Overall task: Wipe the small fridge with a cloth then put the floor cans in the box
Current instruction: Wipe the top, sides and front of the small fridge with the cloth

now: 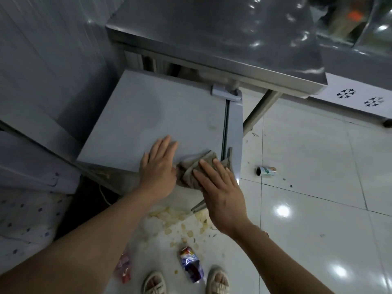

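Two hands: both are flat on the small fridge point(148, 115), fingers straight.
Right hand point(220, 192): palm down, pressing the cloth point(191, 172) onto the near corner of the fridge top; nothing curled round it, just weight.
Left hand point(158, 166): just beside the cloth on its left, open and flat on bare fridge top, its edge touching or nearly touching the fabric; holding nothing.
Cloth: bunched and limp under the right fingers, spilling forward past the fingertips toward the door seam. Soft stuff, I'd say it drags easily under a flat palm but will ball up, so a spread hand on its middle suits it best.
Fridge top: smooth, looks slick; a faint smear shows well beyond the left fingertips.
Cans: three on the floor. One crushed blue can point(192, 265) below the right wrist, near the sandalled feet point(184, 283); a red can point(124, 267) under the left forearm; a pale can point(266, 171) out to the right of the right hand.
Handling the cans: light, thin-walled, likely to roll; grip round the body.
Box: not in sight.
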`<state>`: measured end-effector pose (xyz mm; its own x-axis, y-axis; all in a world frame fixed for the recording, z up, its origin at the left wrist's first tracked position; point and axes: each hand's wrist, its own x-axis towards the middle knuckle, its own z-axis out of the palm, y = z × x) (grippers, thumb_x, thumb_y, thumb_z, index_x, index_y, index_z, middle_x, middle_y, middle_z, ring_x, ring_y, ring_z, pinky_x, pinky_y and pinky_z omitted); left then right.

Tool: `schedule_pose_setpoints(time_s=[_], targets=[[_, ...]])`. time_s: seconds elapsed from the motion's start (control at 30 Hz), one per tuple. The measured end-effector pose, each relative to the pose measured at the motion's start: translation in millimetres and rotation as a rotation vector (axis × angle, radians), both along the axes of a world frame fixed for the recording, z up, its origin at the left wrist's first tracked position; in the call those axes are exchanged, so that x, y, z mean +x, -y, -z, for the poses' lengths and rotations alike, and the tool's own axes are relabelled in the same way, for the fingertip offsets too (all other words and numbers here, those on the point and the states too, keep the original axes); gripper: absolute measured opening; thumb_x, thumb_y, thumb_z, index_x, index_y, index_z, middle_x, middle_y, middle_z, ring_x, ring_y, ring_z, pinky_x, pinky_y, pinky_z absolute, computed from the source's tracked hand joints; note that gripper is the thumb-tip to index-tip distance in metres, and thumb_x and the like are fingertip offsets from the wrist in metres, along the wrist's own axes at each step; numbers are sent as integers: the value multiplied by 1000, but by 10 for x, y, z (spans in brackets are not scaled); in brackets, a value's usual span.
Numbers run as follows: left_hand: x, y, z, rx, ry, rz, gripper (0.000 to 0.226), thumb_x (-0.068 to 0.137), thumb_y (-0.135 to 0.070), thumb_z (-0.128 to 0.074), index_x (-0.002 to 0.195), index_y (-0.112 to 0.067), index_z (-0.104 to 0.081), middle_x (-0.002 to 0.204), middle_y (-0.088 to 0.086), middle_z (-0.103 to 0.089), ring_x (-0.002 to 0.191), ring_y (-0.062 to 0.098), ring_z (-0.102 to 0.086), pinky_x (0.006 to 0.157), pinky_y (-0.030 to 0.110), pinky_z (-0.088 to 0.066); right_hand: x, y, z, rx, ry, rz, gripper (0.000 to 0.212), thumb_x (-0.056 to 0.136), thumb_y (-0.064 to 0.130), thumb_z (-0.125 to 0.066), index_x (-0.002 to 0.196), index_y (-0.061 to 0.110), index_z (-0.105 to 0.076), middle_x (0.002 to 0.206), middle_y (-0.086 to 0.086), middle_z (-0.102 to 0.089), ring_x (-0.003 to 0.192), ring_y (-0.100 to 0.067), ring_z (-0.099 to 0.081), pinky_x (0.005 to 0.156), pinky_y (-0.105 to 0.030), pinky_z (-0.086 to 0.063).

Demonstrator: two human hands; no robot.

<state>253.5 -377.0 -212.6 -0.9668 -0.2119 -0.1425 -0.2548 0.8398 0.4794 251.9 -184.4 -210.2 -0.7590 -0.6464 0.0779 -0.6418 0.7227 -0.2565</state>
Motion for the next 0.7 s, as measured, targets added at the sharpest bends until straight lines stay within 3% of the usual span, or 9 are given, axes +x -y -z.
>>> schedule_pose_setpoints(time_s=[0.17,0.4,0.53,0.7], targets=[[21,45,95,-41,-15,25,59,96,-19,-36,148,-27,-10,158,-11,5,144,8,6,114,39,-2,-601,36,-78,-43,68,188,50,93,31,-33,141,19,-41,152,-4,-31,143,-28,-21,115,-46,-23],[8,40,57,-31,12,20,57,97,-15,-37,148,-24,-15,159,-5,-2,145,14,1,115,42,-4,-736,37,-19,-119,81,231,46,97,21,-40,143,17,-38,154,-4,-26,144,-27,-15,119,-38,-11],[137,39,11,-42,35,4,57,96,-14,-39,147,-24,-18,158,-6,-6,145,14,-1,114,46,-5,-332,-24,5,-250,72,360,44,98,19,-39,141,10,-40,152,-10,-30,143,-32,-16,119,-36,-10],[387,-10,41,-85,19,-6,57,96,-15,-40,148,-22,-19,158,-2,-6,145,18,-1,116,44,-8,288,-212,75,-315,43,305,41,97,14,-45,137,4,-45,148,-13,-36,142,-34,-20,117,-37,-18]])
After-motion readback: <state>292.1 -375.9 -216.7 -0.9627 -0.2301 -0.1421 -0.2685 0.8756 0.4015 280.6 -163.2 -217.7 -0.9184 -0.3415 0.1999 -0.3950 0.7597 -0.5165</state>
